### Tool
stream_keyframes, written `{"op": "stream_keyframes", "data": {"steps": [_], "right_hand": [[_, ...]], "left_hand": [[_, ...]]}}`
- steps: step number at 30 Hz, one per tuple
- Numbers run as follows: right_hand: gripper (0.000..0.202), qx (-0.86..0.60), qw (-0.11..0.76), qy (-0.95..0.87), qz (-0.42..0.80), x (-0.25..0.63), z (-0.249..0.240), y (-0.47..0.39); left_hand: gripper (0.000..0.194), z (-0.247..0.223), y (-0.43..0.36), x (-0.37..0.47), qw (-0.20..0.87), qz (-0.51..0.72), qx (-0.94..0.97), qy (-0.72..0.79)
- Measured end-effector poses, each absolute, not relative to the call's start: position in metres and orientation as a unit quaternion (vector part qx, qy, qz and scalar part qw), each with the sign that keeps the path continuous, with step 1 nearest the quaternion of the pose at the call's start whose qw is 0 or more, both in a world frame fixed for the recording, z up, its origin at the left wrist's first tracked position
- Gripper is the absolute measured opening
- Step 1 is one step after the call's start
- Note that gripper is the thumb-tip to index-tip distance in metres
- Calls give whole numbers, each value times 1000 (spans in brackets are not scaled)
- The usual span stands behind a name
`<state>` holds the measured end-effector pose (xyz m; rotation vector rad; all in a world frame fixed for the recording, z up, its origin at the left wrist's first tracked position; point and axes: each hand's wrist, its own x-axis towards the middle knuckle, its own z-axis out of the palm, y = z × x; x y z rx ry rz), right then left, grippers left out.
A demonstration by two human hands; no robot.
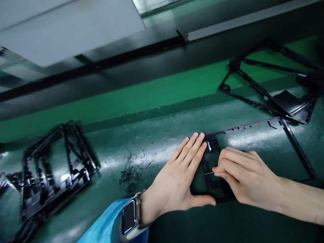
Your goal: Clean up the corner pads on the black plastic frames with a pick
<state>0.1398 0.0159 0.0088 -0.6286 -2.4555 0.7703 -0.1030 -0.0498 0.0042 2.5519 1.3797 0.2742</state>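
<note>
A black rectangular plastic frame (298, 148) lies flat on the green work surface, with a wider cut-out section at its left end. My left hand (177, 179) rests flat along that end, fingers stretched out together and thumb spread along the near edge. Over the same end, my right hand (243, 172) pinches a thin metal blade (209, 173). Only the blade's narrow tip shows, against the inner edge of the frame; the rest is hidden in the fingers, so its exact kind is unclear.
Curly black plastic shavings (131, 172) lie left of my left hand. A blurred stack of black frames (58, 168) stands at the left. More black frames (265, 91) overlap at the upper right. A dark rail (113, 60) runs across the back, below a pale panel (83, 27).
</note>
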Motion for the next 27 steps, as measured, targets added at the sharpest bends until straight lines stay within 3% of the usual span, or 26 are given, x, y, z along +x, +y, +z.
{"op": "stream_keyframes", "data": {"steps": [27], "right_hand": [[26,-221,249,-904,269,137,9,16]], "left_hand": [[135,4,-49,-102,125,95,868,471]]}}
